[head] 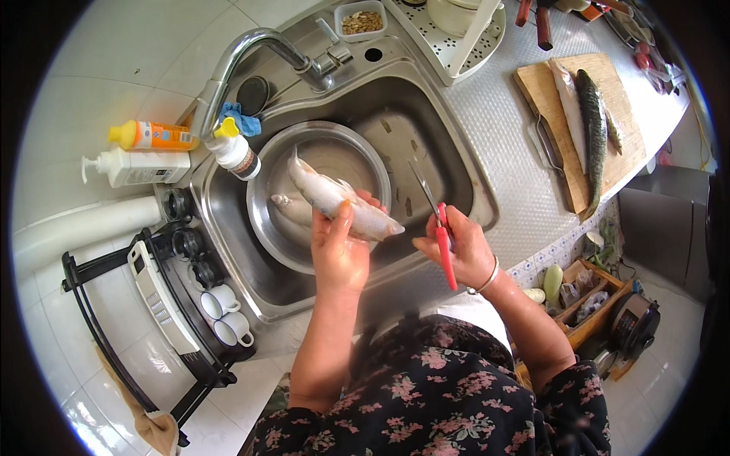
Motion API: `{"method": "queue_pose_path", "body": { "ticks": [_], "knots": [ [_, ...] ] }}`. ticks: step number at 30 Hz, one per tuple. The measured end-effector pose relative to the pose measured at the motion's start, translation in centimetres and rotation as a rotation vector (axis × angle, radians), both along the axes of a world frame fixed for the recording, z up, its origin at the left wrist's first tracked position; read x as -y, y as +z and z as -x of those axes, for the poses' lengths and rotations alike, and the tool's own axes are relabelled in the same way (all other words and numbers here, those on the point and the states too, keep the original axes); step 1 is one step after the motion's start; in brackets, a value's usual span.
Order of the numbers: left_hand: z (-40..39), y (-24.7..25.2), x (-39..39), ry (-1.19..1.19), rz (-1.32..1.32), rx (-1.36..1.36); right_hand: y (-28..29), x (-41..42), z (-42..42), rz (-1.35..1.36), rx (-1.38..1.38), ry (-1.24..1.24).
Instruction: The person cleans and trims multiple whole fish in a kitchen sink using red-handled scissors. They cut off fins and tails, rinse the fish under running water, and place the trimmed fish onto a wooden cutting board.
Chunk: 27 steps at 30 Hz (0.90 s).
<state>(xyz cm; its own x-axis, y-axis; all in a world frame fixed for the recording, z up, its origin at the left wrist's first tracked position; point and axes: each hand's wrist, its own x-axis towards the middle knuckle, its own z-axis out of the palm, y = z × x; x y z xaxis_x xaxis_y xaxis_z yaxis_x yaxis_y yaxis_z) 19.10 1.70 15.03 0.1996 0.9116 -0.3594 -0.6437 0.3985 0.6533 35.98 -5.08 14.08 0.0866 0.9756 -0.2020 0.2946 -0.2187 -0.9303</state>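
Over a round metal basin point(259, 242) in the steel sink, my left hand point(342, 245) grips a pale whole fish point(325, 191), its tail towards the faucet and its head pointing right. Another fish point(296, 210) lies in the basin, partly hidden behind the held one. My right hand point(462, 245), with a bracelet at the wrist, holds scissors with red handles point(446, 256). Their blades point up and away over the right part of the sink, a short way from the fish's head.
A chrome faucet point(259, 40) arches over the sink's far left corner, beside a white bottle with a yellow cap point(234, 154). More fish point(593, 125) lie on a wooden cutting board point(619, 85) at right. Enamel mugs point(231, 330) stand at left, and a white perforated rack point(476, 62) stands behind.
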Motion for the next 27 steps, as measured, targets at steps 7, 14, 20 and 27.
{"method": "queue_pose_path", "body": {
  "ticks": [7,14,20,27],
  "knots": [
    [-1.4,0.7,1.0,0.059,0.014,-0.094,0.3,-1.5,2.3,-0.092,-0.049,-0.035],
    [-0.5,0.6,1.3,0.008,0.080,0.043,0.5,-1.2,1.3,0.114,-0.406,-0.038],
    [0.5,0.5,1.0,-0.005,0.078,0.216,0.7,-1.3,0.5,0.187,-0.546,-0.039],
    [0.4,0.1,1.3,-0.085,0.043,0.191,1.4,-1.8,2.0,0.049,-0.547,0.042]
  ]
}}
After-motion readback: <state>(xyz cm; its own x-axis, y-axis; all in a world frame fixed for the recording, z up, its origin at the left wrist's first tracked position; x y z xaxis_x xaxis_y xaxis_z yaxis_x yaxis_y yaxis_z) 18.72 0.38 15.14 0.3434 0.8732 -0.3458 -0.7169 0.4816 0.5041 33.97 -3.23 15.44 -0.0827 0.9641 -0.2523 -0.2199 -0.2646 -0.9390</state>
